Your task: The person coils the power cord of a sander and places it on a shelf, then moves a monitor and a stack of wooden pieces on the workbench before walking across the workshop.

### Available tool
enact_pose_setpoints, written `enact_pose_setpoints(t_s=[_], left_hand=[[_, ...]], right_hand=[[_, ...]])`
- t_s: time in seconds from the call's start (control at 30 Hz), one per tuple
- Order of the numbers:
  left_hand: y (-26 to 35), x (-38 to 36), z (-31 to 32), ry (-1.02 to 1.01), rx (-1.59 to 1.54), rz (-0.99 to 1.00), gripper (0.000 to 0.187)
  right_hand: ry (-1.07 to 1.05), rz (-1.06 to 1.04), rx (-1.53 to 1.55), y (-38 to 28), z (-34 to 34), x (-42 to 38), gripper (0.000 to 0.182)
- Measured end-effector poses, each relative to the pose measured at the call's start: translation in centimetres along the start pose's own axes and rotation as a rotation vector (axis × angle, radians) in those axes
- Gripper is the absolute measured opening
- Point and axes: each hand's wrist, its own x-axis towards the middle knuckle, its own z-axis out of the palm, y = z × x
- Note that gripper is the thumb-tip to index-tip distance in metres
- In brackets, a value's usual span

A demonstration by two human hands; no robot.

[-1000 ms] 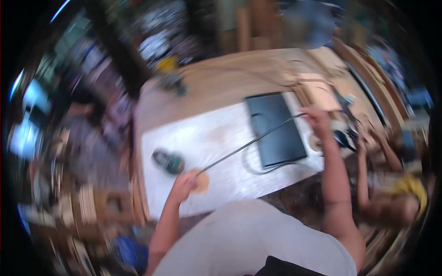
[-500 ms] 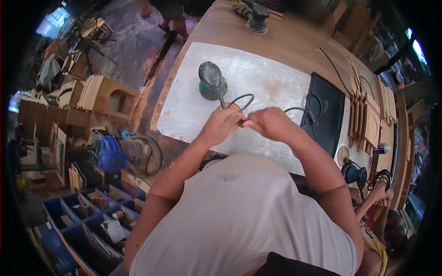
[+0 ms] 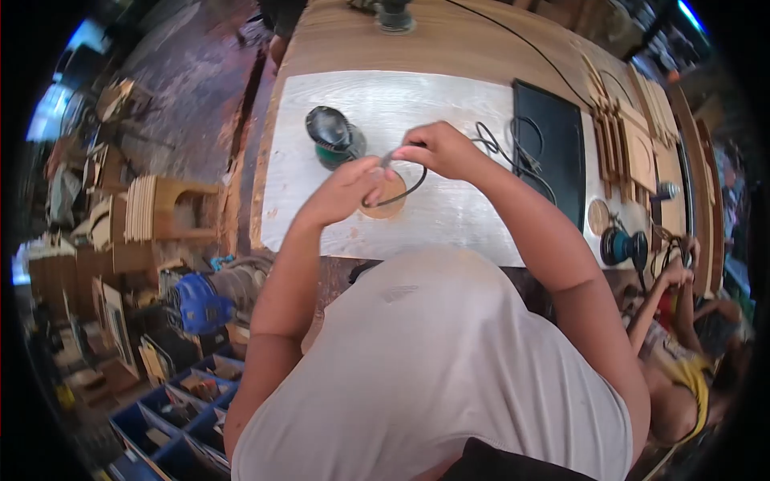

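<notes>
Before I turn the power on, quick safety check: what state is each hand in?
Left hand: closed, holding the cord.
Right hand: closed, holding the cord too.

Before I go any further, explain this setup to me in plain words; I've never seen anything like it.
There is no machine at work here, only a person's bare left hand and right hand. The camera is worn on that person's head, looking forward and down, so their own shirt fills the bottom.

On the worktable lies a pale board. On it stand a green and black power tool, seemingly a sander, and a round tan disc. To the right lies a black panel with a cord over it, then wooden pieces.

Both hands hold a dark cord, which loops down by the disc. The hands at far right belong to someone else.
</notes>
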Motion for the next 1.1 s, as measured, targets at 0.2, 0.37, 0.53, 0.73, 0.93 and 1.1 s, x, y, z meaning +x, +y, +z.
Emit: enact_pose_setpoints(t_s=[0.2,0.37,0.53,0.73,0.93,1.1], left_hand=[[-1.0,-0.6,-2.6,-0.060,-0.390,-0.142,0.031],[-2.6,-0.9,-3.6,-0.118,-0.732,0.036,0.030],[-3.6,0.3,-1.8,0.017,-1.046,0.156,0.031],[-2.7,0.4,0.4,0.195,-0.745,0.128,0.032],[-1.3,0.8,1.9,0.139,0.042,0.172,0.029],[-0.4,0.3,1.2,0.138,-0.081,0.024,0.028]], right_hand=[[0.163,-0.084,0.119,2.0,-4.1,0.7,0.023],[0.411,0.132,-0.030,9.5,-10.7,-3.4,0.022],[-0.010,0.349,-0.651,7.5,-6.5,-6.0,0.034],[-0.600,0.077,-0.204,-1.8,0.8,-6.8,0.048],[-0.050,0.067,-0.309,-5.9,0.9,-3.5,0.047],[0.120,-0.001,-0.289,-4.1,1.1,-2.1,0.040]])
